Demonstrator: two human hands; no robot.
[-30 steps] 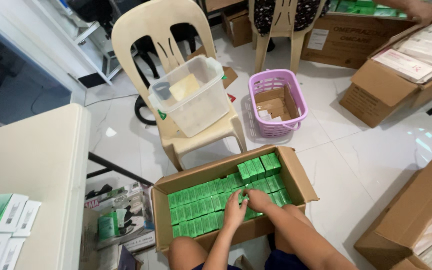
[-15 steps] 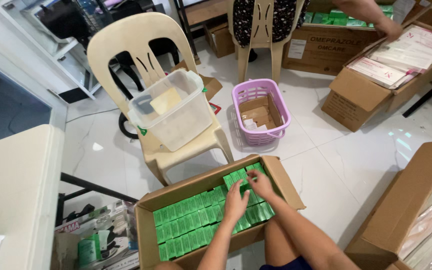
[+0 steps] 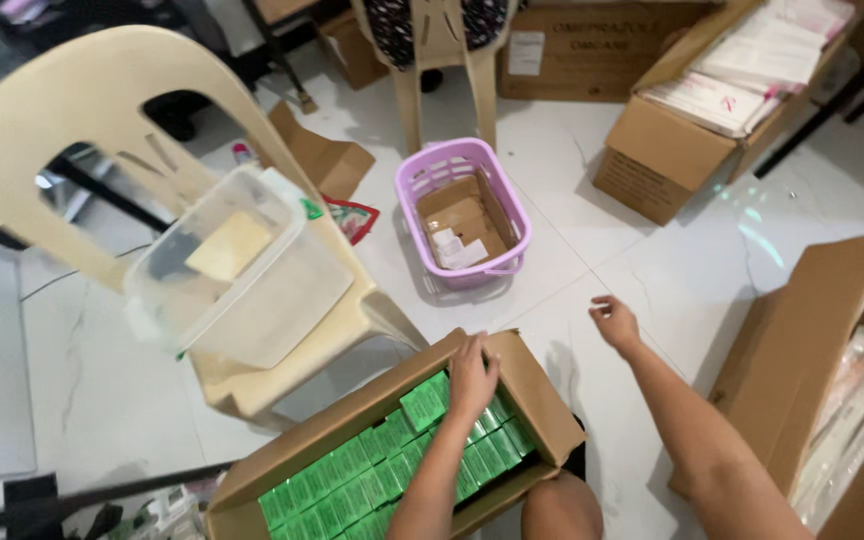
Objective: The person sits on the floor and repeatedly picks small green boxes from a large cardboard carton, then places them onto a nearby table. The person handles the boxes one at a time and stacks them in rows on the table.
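Left hand (image 3: 473, 376) presses, fingers curled, on green packets (image 3: 382, 465) in the near cardboard box (image 3: 542, 395); right hand (image 3: 614, 322) hovers loosely open, empty, toward the right. Judged step: arranging packets; next needs a firm pinch.

I'm looking steeply down from the one head camera, close over the box (image 3: 392, 450) on my lap, facing the floor (image 3: 652, 260) and chair (image 3: 132, 140) ahead.

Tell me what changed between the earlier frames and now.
The right hand left the green packs and swung out to the right, now open above the floor, holding nothing. The left hand stayed on the packs at the far end of the box. The purple basket, the chair and its clear tub kept their places.
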